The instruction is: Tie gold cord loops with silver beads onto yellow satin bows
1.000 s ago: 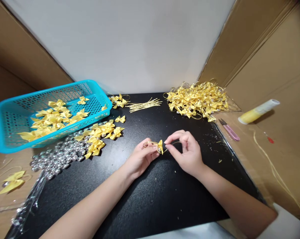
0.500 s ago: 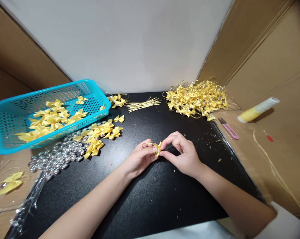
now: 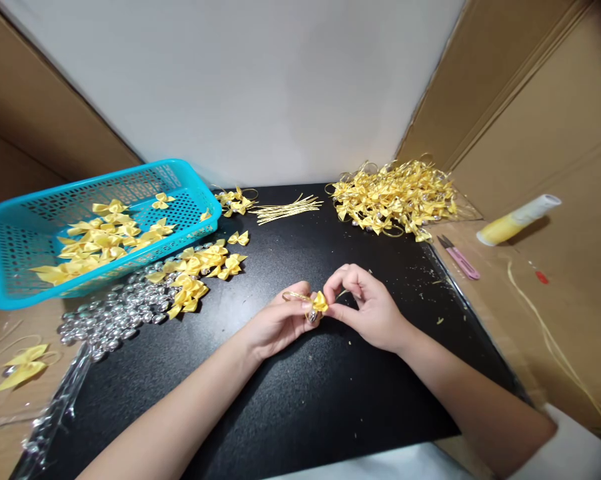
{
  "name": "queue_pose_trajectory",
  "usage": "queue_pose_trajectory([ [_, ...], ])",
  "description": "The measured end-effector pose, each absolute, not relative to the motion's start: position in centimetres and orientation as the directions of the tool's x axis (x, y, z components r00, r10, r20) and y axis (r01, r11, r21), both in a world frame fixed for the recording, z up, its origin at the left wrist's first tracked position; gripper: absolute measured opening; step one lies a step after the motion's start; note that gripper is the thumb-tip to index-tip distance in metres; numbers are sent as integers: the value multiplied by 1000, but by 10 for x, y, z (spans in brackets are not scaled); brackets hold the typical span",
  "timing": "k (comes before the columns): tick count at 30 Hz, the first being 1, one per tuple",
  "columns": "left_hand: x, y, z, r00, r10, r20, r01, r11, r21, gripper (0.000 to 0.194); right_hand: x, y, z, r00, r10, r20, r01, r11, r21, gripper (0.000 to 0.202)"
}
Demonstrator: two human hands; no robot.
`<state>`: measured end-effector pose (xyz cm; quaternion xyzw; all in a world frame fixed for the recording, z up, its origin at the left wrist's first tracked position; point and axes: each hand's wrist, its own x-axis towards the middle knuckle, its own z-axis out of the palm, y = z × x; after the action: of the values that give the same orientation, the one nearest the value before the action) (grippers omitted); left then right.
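Observation:
Over the middle of the black table my left hand (image 3: 279,319) pinches a gold cord loop (image 3: 294,295) with a small silver bell-like bead (image 3: 313,316) at its end. A yellow ribbon bow (image 3: 320,302) sits against the bead, between my two hands. My right hand (image 3: 363,305) is closed at the bow's right side, thumb and forefinger pinching its edge or the cord there. A thin strand shows by the right fingers. Exactly what the right fingertips grip is partly hidden.
A blue basket (image 3: 100,283) of yellow bows stands left, beside silver beads (image 3: 125,310) and loose bows (image 3: 188,297). Cut gold cords (image 3: 288,210) lie at the back. Finished-looking bow loops (image 3: 393,197) pile up back right, near pink-handled snips (image 3: 459,259) and a yellow-white tube (image 3: 518,221).
The bow has turned to show its front, and the silver bead now shows below it. My right hand has shifted slightly; the left stays nearly in place.

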<state>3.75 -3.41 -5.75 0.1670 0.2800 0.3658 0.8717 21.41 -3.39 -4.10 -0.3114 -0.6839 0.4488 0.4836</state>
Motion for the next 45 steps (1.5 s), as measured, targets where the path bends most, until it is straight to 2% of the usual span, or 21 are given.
queue_pose_trajectory([
  [6, 39, -32, -58, 493, 780, -386, -574, 624, 530, 43, 215, -37, -40, -269, 869, 416, 9, 434, -901, 42],
  [13, 43, -34, -57, 434, 842, -319, -583, 533, 614, 38, 210, -41, -44, -180, 900, 397, 107, 419, -902, 45],
  [23, 46, -34, -51, 335, 895, -294, -561, 440, 701, 40, 205, -45, -44, -98, 925, 367, 76, 375, -924, 43],
  [34, 47, -34, -53, 315, 920, -232, -567, 379, 732, 33, 201, -46, -39, -35, 969, 245, 1, 245, -969, 42],
  [45, 47, -34, -54, 287, 916, -280, -573, 398, 717, 35, 200, -46, -42, -2, 976, 216, 11, 216, -976, 39],
])
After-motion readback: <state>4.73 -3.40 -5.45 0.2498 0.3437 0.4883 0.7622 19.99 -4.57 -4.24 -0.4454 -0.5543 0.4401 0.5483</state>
